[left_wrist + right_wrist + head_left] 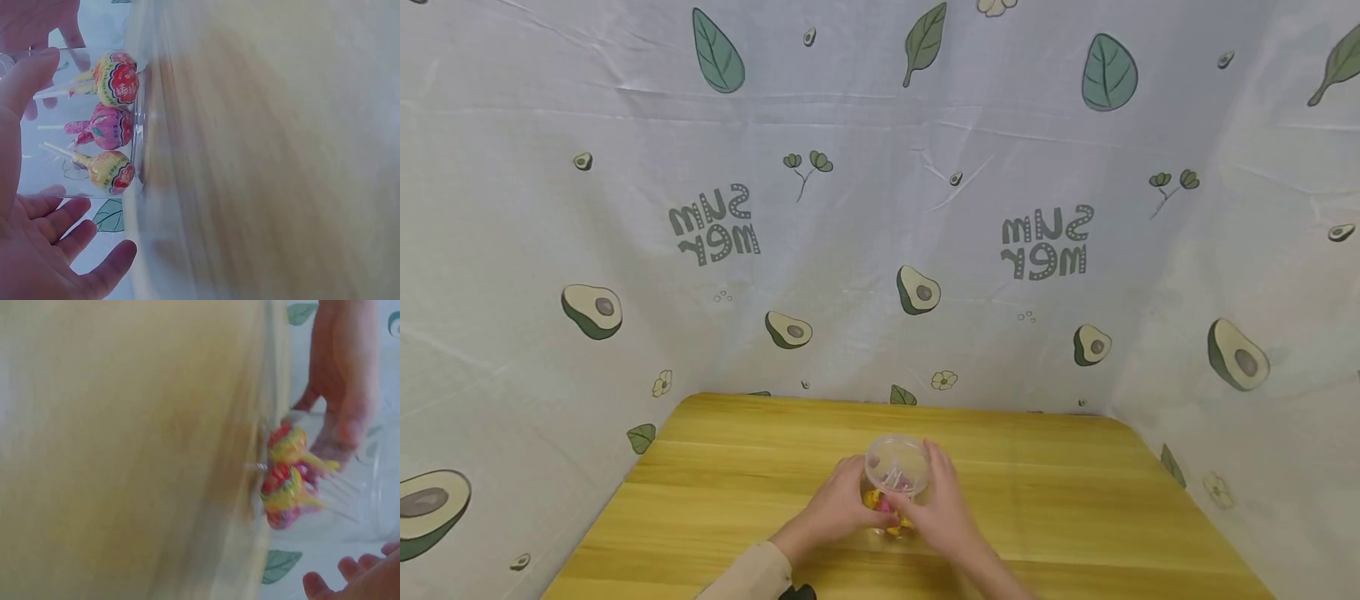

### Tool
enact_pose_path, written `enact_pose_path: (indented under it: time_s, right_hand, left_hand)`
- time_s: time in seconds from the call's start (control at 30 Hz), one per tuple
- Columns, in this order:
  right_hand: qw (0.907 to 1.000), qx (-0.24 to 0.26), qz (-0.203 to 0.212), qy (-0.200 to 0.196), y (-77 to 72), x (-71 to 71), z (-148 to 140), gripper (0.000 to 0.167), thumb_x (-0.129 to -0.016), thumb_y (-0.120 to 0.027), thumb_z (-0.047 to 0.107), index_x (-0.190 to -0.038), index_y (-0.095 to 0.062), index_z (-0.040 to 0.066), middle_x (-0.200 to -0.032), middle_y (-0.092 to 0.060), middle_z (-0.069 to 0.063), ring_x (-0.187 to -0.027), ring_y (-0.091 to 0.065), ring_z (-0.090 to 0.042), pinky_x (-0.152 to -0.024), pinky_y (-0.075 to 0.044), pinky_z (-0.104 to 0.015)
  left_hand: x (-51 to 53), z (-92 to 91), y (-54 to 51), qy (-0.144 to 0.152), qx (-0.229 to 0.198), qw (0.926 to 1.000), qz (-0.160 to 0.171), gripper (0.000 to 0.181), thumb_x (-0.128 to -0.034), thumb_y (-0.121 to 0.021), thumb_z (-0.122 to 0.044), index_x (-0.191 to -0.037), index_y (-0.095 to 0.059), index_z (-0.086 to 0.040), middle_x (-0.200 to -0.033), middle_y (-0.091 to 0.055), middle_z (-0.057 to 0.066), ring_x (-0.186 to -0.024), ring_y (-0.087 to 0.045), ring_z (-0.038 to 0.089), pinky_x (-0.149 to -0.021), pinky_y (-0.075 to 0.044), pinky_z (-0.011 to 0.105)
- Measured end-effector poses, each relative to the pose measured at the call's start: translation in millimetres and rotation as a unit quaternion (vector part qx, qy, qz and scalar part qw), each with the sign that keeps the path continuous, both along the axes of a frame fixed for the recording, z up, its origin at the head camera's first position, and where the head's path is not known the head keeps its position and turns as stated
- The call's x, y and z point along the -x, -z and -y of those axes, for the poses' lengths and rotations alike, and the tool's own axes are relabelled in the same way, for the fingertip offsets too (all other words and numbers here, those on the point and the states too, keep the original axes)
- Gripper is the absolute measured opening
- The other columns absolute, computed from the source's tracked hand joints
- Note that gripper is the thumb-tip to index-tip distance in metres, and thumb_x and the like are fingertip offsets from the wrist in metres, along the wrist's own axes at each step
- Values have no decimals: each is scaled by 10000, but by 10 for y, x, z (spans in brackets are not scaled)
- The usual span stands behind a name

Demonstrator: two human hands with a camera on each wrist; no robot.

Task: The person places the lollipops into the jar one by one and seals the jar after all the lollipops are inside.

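Note:
A clear plastic jar (880, 521) stands upright on the table, its round see-through lid (897, 464) on top. Inside are several lollipops (115, 78) in yellow and pink wrappers, heads down and white sticks up. My left hand (842, 504) holds the jar's side, thumb in front and fingers spread toward the far side. Around the lid's right rim, my right hand (943, 510) grips with the thumb at the near edge and a finger at the far edge. In the right wrist view, the right fingers (369, 575) show beside the jar's upper end, partly cut off.
The wooden table (737, 467) has rounded far corners. A white cloth (850, 250) printed with avocados and leaves hangs behind it and along both sides. A small black object (797, 592) shows by the left sleeve (748, 575).

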State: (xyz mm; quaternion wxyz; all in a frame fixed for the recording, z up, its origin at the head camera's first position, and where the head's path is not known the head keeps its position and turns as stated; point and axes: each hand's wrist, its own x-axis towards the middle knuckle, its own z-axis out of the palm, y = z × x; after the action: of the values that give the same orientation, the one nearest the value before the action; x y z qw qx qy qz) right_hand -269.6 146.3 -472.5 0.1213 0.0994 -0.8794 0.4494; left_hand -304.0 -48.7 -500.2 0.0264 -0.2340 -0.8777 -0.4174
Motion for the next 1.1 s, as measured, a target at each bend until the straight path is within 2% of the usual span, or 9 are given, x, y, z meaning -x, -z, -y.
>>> enact_pose_path:
  time_s: [0.1,0.23,0.33,0.43,0.57,0.67,0.77,0.97,1.1]
  right_hand:
    - [9995,-121,47,-273,-78,16,-110,904,-925,-711,430,-1594,-234,54,-1634,-228,-228,-1479,-236,-484,-1103,-238,-720]
    - [9956,-184,186,-902,-212,101,-255,834,-941,-699,378,-1604,-253,134,-1643,-231,-197,-1470,-262,-474,-1083,-305,-711]
    - [9865,-327,271,-1580,-294,215,-331,841,-914,-739,311,-1597,-278,145,-1640,-243,-191,-1456,-300,-454,-1058,-387,-653]
    - [9746,-445,363,-2166,-335,324,-370,886,-888,-770,289,-1600,-267,131,-1649,-215,-195,-1469,-268,-463,-1059,-389,-648]
    - [9660,-549,442,-2487,-349,406,-378,909,-869,-784,346,-1603,-272,183,-1646,-250,-159,-1481,-252,-459,-1078,-323,-701]
    - [9653,-564,474,-2507,-359,408,-372,897,-868,-784,371,-1598,-288,211,-1617,-330,-130,-1471,-287,-441,-1086,-278,-726]
    - [9687,-583,465,-2369,-344,393,-361,896,-865,-786,398,-1594,-299,213,-1592,-384,-95,-1456,-330,-411,-1094,-304,-695]
    - [9843,-536,316,-1651,-264,304,-266,926,-804,-812,500,-1571,-347,269,-1579,-411,-32,-1404,-420,-342,-1012,-468,-555]
    - [9898,-614,242,-1264,-269,225,-194,943,-802,-807,511,-1571,-358,202,-1583,-407,-62,-1380,-454,-335,-991,-495,-512]
  left_hand:
    - [7,13,-12,30,0,10000,58,882,-698,-857,-588,-1440,-504,-269,-1392,-545,-18,-1322,-456,244,-1085,-388,596]
    - [4,36,-30,38,80,9999,65,873,-702,-857,-585,-1434,-508,-260,-1375,-551,-17,-1306,-465,241,-1074,-404,585]
    - [-6,53,-44,29,131,9998,112,876,-702,-858,-582,-1431,-504,-249,-1363,-551,-15,-1294,-471,234,-1070,-411,573]
    - [-13,61,-52,55,137,9998,166,884,-704,-862,-574,-1435,-497,-235,-1367,-548,-3,-1293,-471,239,-1070,-410,575]
    - [-8,53,-50,110,145,9997,148,898,-705,-857,-584,-1448,-491,-237,-1383,-550,6,-1304,-466,246,-1072,-405,583]
    - [-1,41,-47,113,153,9997,127,909,-704,-850,-597,-1460,-484,-249,-1392,-547,1,-1312,-460,237,-1079,-402,577]
    - [0,31,-49,117,132,9998,114,919,-704,-856,-585,-1469,-476,-247,-1395,-543,1,-1309,-457,227,-1083,-401,569]
    - [-2,22,-44,121,90,9999,74,915,-708,-861,-569,-1473,-475,-248,-1394,-546,-9,-1298,-455,212,-1079,-405,558]
    - [-3,20,-28,103,73,9999,76,905,-711,-853,-582,-1465,-482,-245,-1398,-546,-13,-1312,-450,223,-1081,-402,565]
